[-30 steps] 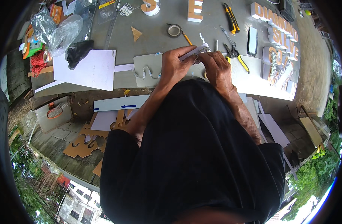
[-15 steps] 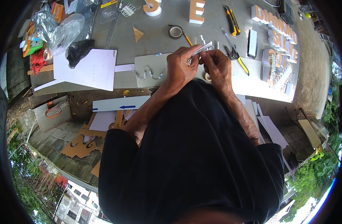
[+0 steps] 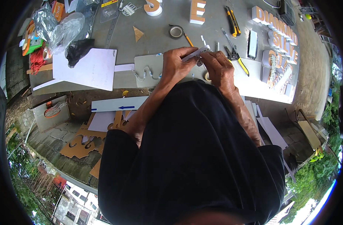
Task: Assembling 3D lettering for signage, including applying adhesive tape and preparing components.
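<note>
The left hand (image 3: 177,63) has its fingers curled tight around a small white strip (image 3: 196,53). The right hand (image 3: 218,67) pinches the other end of the strip with bent fingers. What the strip is made of is too small to tell. Both hands hold it up just above a flat grey board (image 3: 151,63) that lies on the grey table (image 3: 156,22).

On the grey board, just left of the left hand, lies a short string of little white lights (image 3: 147,73). Just past the board, farther up the table, sit a roll of tape (image 3: 176,31) and a yellow pencil (image 3: 188,39). To the right of the board, near the right hand, lie pliers with yellow handles (image 3: 235,56). Left of the board is a big white sheet (image 3: 87,69) with a black bag (image 3: 77,50) on its top edge. Far to the right of the board stand orange and white block letters (image 3: 276,41).
</note>
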The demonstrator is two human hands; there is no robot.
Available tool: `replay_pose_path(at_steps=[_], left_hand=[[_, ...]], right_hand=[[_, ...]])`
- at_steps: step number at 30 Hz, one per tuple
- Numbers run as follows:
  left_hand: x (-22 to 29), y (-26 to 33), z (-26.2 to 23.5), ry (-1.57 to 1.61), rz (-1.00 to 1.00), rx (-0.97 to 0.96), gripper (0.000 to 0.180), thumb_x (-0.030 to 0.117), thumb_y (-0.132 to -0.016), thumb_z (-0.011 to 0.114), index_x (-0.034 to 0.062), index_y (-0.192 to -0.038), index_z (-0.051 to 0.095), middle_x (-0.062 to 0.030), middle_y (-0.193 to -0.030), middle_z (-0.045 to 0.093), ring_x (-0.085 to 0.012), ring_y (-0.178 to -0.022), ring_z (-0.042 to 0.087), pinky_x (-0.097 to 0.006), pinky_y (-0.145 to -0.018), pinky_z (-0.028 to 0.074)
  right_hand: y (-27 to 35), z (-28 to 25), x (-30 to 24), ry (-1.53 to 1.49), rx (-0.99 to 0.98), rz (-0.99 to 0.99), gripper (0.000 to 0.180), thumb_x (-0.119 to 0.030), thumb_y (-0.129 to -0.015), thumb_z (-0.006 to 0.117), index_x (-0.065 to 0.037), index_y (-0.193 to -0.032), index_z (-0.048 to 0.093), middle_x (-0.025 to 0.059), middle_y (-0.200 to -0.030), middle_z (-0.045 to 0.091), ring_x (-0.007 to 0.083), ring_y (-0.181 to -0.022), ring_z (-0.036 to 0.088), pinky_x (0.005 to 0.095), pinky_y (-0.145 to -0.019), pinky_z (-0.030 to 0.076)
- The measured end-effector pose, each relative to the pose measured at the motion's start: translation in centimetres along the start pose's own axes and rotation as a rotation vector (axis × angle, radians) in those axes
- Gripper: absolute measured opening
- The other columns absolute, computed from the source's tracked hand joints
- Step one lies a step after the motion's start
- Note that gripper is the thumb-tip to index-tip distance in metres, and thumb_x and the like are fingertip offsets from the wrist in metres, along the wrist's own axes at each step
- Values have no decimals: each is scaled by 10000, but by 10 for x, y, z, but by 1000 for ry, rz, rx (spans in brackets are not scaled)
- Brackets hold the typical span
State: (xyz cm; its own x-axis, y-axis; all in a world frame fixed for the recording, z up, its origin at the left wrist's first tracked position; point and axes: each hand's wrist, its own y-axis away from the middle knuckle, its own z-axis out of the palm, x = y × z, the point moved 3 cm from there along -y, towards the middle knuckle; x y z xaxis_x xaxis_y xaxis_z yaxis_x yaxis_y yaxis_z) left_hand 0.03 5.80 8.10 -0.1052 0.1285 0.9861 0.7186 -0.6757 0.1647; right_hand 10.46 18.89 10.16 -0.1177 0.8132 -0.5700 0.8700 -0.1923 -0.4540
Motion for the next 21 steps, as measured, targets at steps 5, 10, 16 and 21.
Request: replay_pose_path(at_steps=[5,10,16,21], left_hand=[[-3,1,-3,-1,-56,-18,260,47,-896,726,-18,-1147,745,-106,-951,778,-131,-846,731,-258,-763,585],[-13,1,-1,19,-33,11,256,102,-859,747,-9,-1088,766,-80,-857,771,-90,-699,674,-255,-577,531],[-20,0,-2,30,-16,9,262,95,-854,752,-11,-1093,763,-99,-882,778,-109,-739,700,-271,-643,549],[-7,3,1,-75,13,14,253,68,-848,741,-10,-1088,761,-121,-887,779,-136,-770,727,-290,-692,563]], right_hand=[[-4,0,1,-18,10,-19,344,74,-766,714,-47,-1088,710,88,-1006,704,285,-898,678,382,-739,581],[-6,-1,2,115,-47,-97,350,36,-719,697,-58,-1056,709,73,-975,651,271,-901,637,393,-761,546],[-9,-1,5,155,-63,-146,324,33,-709,682,-51,-1021,699,68,-959,634,268,-880,617,399,-762,525],[-9,-2,9,137,-106,-152,329,35,-696,689,-51,-1013,697,69,-947,624,264,-887,611,394,-767,524]])
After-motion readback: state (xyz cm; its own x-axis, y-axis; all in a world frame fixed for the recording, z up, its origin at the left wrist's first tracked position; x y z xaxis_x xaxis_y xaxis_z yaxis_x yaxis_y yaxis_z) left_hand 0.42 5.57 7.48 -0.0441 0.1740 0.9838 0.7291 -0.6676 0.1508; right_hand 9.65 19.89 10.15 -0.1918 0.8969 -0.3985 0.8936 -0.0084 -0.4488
